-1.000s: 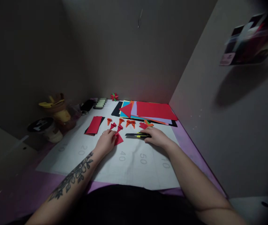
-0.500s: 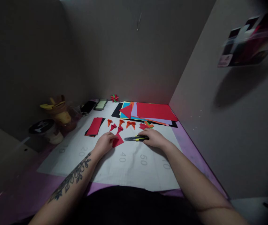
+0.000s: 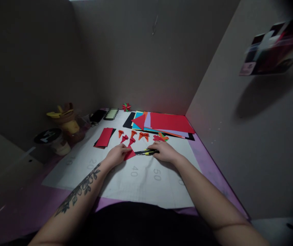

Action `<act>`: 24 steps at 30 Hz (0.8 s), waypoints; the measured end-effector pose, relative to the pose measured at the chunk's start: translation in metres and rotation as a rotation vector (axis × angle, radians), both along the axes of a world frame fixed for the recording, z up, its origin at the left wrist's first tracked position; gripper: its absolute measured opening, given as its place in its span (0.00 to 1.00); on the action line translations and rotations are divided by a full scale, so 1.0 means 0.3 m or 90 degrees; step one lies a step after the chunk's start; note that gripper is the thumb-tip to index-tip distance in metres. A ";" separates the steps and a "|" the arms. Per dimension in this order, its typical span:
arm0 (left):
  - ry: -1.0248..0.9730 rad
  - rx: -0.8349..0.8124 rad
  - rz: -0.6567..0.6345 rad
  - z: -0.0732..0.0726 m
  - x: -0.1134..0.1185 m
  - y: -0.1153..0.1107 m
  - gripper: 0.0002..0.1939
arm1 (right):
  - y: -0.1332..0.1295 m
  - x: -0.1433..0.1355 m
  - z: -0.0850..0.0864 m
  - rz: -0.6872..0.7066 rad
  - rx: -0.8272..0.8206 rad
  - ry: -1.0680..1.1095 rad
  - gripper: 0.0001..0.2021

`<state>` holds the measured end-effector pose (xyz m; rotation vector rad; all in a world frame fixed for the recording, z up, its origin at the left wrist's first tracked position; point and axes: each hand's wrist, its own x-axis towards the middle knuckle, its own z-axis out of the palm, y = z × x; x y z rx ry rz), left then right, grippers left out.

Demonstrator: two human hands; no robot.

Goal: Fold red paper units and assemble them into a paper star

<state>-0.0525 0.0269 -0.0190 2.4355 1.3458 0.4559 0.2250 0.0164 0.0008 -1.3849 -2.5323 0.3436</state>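
My left hand [image 3: 117,154] has its fingers closed on the left part of a small red paper piece [image 3: 130,155], low over the white sheet. My right hand [image 3: 164,151] grips a black and yellow utility knife [image 3: 150,152] lying nearly level. Its blade points left and ends at the right corner of the red paper; whether it cuts in, I cannot tell. Just beyond my hands lie several small folded paper pieces, red ones [image 3: 132,140] and orange ones [image 3: 143,136]. A red, orange and green paper piece [image 3: 161,137] lies beyond my right hand.
Stacked coloured paper sheets [image 3: 172,122] lie at the back right. Narrow red and black strips [image 3: 104,137] are left of the folded pieces. A phone [image 3: 111,114], a paper star [image 3: 126,107], a yellow tool holder [image 3: 70,126] and a black-lidded tub [image 3: 60,147] stand or lie farther left.
My right hand has moved a little left, and less of the blade shows beside the red paper. My left hand still holds the paper. The camera view has shifted slightly.
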 end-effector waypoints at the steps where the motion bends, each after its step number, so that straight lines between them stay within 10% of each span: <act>1: 0.007 -0.001 -0.003 -0.003 -0.001 0.004 0.19 | 0.001 -0.008 0.000 0.001 0.006 -0.009 0.22; 24: 0.061 -0.061 0.004 0.027 0.002 0.031 0.20 | 0.001 -0.114 -0.018 0.074 0.064 -0.053 0.19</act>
